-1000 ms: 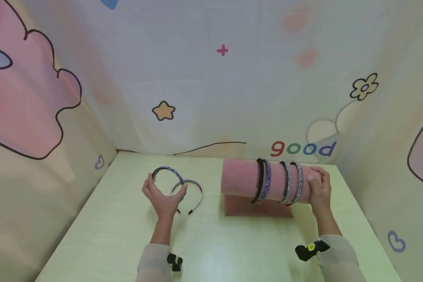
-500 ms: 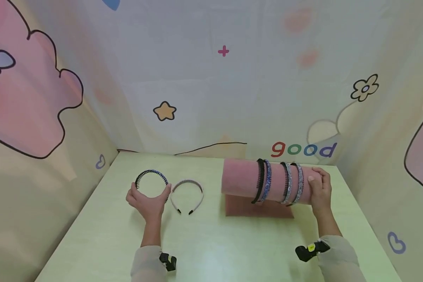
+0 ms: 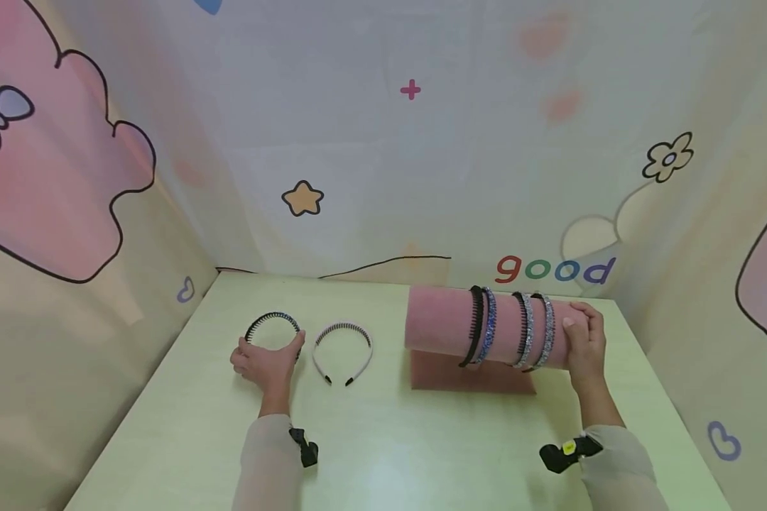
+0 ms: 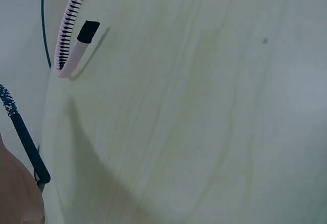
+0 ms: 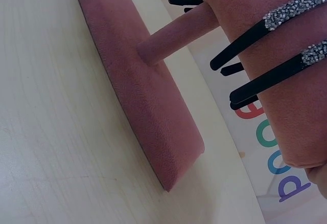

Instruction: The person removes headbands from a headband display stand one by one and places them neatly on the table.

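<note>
My left hand grips a black toothed headband with blue glitter by its two sides, at the left of the table. One black end of that headband shows beside the hand in the left wrist view. Just right of it lies a pale pink toothed headband, its ends toward me. My right hand holds the right end of a pink velvet roll on a stand base. Around the roll sit a black headband, a blue glitter one and silver glitter ones.
The pale wooden table runs up to a printed cloth backdrop, with more cloth at both sides. A short post joins the roll to its base.
My left hand has carried the blue glitter headband left, away from over the pale pink one, and lowered it toward the table. My right hand stays on the roll.
</note>
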Tool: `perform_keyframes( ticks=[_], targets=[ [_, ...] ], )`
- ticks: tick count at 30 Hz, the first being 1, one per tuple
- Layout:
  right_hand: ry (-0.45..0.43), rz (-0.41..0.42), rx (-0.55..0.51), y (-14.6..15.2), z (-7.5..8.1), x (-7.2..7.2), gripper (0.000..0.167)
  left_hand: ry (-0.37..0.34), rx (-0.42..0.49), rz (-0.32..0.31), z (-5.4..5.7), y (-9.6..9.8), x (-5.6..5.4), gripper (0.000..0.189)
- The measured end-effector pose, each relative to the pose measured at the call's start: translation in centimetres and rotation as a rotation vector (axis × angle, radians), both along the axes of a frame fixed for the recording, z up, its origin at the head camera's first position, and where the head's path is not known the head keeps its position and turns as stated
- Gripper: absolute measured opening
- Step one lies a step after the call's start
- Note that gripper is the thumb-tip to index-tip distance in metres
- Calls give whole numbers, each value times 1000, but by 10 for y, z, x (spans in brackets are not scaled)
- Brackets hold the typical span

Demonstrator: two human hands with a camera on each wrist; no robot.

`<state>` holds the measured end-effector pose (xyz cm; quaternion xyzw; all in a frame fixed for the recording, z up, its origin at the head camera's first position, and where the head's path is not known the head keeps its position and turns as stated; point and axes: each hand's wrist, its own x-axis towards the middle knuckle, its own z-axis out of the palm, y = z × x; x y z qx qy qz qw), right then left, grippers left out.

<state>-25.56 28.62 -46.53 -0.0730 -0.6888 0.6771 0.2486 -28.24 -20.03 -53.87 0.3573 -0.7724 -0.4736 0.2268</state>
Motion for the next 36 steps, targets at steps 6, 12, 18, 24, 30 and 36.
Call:
perform_keyframes(
  ticks=[6,12,18,24,30,36],
  targets=[
    [11,0,8,2,3,3,31,-101,-11,-5,-4,1,-15,127],
    [35,-2,-16,2,4,-1,30,-146,-35,-13,-5,3,-21,125],
    [-33,-2,-7,2,-1,2,30,-216,-96,-23,-13,3,-18,125],
    [-19,8,3,1,2,3,32,-256,-147,-65,-19,3,-17,121],
    [-49,-1,21,-3,5,3,31,-287,-175,-43,-22,-1,-13,117],
    [-54,3,27,1,5,2,30,-296,-200,-70,-22,-1,-9,120]
  ],
)
